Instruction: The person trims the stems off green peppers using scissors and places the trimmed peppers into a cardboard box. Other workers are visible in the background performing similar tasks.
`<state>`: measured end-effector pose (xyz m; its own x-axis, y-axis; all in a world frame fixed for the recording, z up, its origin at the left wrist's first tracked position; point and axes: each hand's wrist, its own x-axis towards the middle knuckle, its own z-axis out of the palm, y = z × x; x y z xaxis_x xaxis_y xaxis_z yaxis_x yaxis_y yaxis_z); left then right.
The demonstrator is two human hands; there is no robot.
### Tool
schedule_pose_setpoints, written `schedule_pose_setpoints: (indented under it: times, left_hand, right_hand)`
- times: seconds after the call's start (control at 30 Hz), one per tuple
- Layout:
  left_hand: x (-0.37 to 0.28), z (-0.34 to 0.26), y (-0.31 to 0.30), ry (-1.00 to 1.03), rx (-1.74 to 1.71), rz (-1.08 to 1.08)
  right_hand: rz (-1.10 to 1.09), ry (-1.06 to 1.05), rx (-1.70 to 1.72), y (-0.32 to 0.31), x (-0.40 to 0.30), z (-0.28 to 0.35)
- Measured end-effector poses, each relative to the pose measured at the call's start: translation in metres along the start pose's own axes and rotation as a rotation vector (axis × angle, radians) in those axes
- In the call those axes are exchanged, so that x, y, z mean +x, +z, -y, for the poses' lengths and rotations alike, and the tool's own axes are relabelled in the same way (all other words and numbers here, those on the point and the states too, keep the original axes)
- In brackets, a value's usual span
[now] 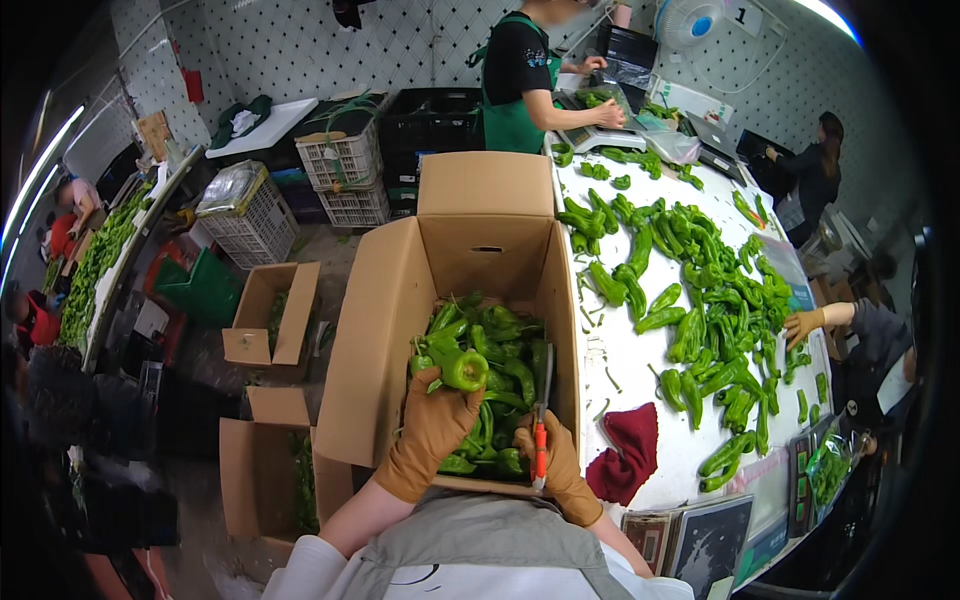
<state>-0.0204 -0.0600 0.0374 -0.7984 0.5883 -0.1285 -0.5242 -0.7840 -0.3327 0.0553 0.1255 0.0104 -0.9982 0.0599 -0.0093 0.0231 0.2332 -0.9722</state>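
My left hand (442,415), in a brown glove, grips a green pepper (463,370) with its hollow stem end turned up. The pepper is above an open cardboard box (382,330) that holds many more green peppers (499,322). In my right hand (561,457), also gloved in brown, is a red-handled knife (540,446), its narrow blade pointing away from me along the right inner side of the box. Glove and handle hide part of the grip.
To the right, a white table (600,341) carries heaped green peppers (712,300), cut stems, a dark red cloth (624,454) and scales (694,544). A co-worker's gloved hand (804,324) reaches in from the right. Smaller cardboard boxes (244,480) stand on the floor at left.
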Motion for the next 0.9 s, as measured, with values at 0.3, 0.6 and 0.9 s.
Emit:
schedule_pose_setpoints:
  times: [0.3, 0.6, 0.9]
  left_hand:
    - [-0.041, -0.045, 0.006, 0.338, 0.253, 0.088]
    - [-0.165, -0.176, -0.002, 1.223, 0.458, 0.076]
    - [0.018, -0.066, -0.036, 0.432, 2.901, -0.483]
  right_hand:
    - [-0.016, 0.135, 0.172, 0.0, -0.001, 0.003]
    - [-0.009, 0.078, 0.366, 0.0, 0.0, -0.007]
    - [-0.017, 0.101, 0.306, -0.002, 0.0, -0.007]
